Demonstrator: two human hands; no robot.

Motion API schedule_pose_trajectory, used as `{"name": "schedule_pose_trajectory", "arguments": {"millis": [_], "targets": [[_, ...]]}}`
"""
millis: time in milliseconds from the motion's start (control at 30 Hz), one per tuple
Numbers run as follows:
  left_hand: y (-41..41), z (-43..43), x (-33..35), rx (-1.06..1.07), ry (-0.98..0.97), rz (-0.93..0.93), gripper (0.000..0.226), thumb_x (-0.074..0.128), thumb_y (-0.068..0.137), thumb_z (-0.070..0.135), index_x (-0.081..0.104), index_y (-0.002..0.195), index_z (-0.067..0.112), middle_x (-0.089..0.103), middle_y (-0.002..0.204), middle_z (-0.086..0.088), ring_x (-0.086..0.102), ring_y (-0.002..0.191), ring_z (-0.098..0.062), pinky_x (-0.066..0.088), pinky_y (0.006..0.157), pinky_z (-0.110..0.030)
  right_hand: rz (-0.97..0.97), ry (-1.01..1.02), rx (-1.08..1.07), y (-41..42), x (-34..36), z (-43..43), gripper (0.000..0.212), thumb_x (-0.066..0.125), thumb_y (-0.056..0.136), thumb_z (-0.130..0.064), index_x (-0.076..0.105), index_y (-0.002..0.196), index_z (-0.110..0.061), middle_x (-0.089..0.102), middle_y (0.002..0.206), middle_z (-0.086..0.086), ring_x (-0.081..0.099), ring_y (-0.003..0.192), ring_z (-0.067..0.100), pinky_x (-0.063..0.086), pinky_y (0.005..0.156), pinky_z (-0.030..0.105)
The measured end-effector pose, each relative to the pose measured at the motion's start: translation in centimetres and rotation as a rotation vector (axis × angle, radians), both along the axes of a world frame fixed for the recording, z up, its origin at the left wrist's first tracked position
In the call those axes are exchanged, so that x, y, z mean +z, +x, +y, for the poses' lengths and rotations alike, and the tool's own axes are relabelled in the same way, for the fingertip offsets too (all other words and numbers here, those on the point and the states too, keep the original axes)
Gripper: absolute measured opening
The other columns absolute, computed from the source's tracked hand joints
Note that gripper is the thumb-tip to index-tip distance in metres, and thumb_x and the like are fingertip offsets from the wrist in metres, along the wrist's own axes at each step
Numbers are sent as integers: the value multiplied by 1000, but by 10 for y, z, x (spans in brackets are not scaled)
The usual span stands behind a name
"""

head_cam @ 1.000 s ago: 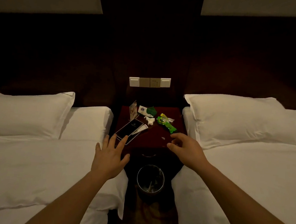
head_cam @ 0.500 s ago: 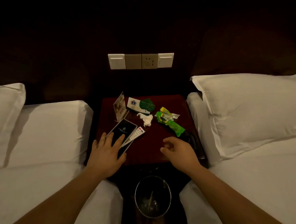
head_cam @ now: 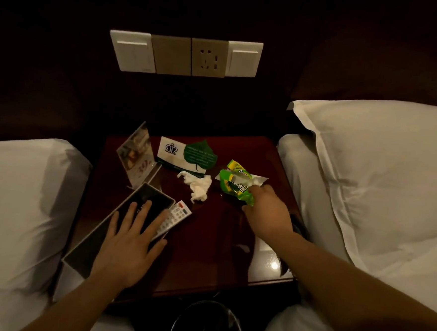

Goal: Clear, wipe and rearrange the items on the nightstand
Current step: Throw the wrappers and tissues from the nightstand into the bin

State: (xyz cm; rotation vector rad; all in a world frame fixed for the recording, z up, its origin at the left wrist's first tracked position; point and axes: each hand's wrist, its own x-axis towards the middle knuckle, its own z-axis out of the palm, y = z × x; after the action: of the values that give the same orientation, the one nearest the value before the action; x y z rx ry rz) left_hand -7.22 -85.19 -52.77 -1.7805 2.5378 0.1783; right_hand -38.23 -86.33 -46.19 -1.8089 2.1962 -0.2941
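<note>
Head camera, looking down between two white beds at a dark red nightstand tabletop (head_cam: 207,242) under a wall switch-and-socket panel (head_cam: 185,55).

The left hand (head_cam: 126,246) lies flat, fingers spread and closed on nothing, on a dark rectangular folder (head_cam: 103,237) at the tabletop's front left. A white remote control (head_cam: 176,214) sits touching the folder's right edge, partly under the fingertips.

The right hand (head_cam: 267,212) reaches to the right rear of the tabletop — its grip looks pinched on the near end of a crumpled green and yellow snack wrapper (head_cam: 233,183), though the fingertips are hidden behind the hand, so the hold is a judgement.

Just left of the wrapper lies a crumpled white tissue (head_cam: 197,187). Behind it a white card with a green leaf (head_cam: 187,156) lies flat, and a clear stand-up sign (head_cam: 136,157) stands at the rear left.

A round waste bin (head_cam: 206,324) sits on the floor directly below the tabletop's front edge.

To do this step well, gather the whole wrapper into the hand so no loose piece trails, then carry it straight back over the bin — the tissue would be the next bit of rubbish.
</note>
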Motion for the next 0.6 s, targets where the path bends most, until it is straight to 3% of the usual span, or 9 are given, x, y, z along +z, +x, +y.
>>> {"name": "schedule_pose_trajectory", "arguments": {"millis": [200,400,600], "targets": [[-1,0,-2,46,-11,12,73,9,92,71,-6,155,36,-5,165,7,-9,152,-21,-2,118,-63,159,73,1,0,-11,-28,54,69,87,-31,46,131,-8,49,128,18,60,103,38,52,77,41],[1,-1,-2,35,-18,14,73,16,93,69,5,157,35,4,166,5,-1,153,-22,2,119,-62,217,25,16,-1,-21,-27,36,64,88,-13,55,121,-5,58,117,18,63,95,37,53,72,41],[-1,1,0,36,-3,7,74,15,92,68,3,157,34,5,166,4,-2,153,-22,3,119,-62,145,-100,44,-7,-11,-13,25,58,82,-8,58,107,-4,63,101,17,63,80,37,40,59,33]]}}
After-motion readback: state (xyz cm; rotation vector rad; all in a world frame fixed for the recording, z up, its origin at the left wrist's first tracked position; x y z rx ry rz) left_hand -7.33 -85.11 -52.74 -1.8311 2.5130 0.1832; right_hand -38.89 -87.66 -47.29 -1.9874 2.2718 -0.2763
